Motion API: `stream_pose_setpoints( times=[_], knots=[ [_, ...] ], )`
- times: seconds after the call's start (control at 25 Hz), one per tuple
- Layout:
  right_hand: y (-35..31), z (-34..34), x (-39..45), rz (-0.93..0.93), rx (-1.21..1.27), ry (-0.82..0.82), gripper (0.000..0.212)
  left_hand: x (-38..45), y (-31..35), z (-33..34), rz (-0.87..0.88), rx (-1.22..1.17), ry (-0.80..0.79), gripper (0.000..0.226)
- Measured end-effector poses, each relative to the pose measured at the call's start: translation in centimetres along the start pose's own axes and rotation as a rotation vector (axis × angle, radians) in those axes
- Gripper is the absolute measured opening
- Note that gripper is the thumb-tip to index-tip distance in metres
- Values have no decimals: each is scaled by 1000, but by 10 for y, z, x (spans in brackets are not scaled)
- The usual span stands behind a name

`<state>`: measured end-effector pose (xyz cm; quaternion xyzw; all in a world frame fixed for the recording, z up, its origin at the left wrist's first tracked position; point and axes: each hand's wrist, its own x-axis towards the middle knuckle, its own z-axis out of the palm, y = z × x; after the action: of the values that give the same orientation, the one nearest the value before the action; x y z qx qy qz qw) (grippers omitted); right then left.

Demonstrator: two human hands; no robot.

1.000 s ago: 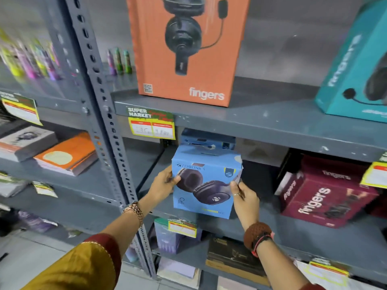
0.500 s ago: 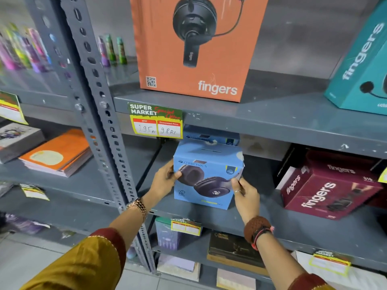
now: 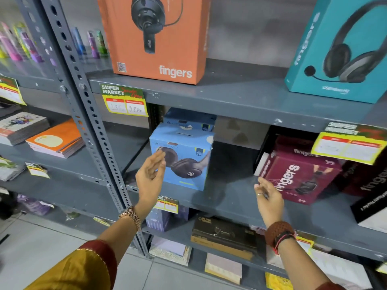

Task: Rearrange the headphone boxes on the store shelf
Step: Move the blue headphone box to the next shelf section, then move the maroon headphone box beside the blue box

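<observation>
A light blue headphone box (image 3: 184,151) stands upright on the middle grey shelf (image 3: 230,197), with a second blue box (image 3: 188,121) behind it. My left hand (image 3: 149,177) hovers open just in front of the box's left edge, fingers spread. Further right, my right hand (image 3: 269,200) is open too, apart from the blue box and close to a maroon "fingers" box (image 3: 297,174). On the upper shelf stand an orange "fingers" box (image 3: 167,38) and a teal headset box (image 3: 339,51).
A perforated steel upright (image 3: 83,114) divides the shelving. Left bay holds stacked notebooks (image 3: 56,139) and coloured bottles (image 3: 18,45). Black boxes (image 3: 370,197) sit at the far right. Price tags (image 3: 124,103) hang on shelf edges. Lower shelf carries a dark box (image 3: 224,233).
Both hands have let go of the blue box, which now stands on the shelf. My right hand has moved right toward the maroon box; my left hand has drawn back slightly.
</observation>
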<state>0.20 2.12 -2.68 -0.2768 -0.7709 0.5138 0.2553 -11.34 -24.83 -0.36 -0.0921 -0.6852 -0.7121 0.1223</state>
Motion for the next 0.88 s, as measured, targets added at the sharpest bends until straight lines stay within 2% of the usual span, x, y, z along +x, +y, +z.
stream_pose_setpoints(
  times=[0.24,0.44,0.72,0.88],
  knots=[
    [34,-109,21,5,49,88,29,-58,5,87,-36,33,-63,23],
    [55,-180,52,-14,23,147,30,-88,7,176,-73,-14,-204,24],
    [50,-199,97,116,50,34,41,-79,-5,264,-105,122,-285,35],
    [49,-188,117,136,68,-49,39,-61,-25,292,-255,133,-424,55]
  ],
)
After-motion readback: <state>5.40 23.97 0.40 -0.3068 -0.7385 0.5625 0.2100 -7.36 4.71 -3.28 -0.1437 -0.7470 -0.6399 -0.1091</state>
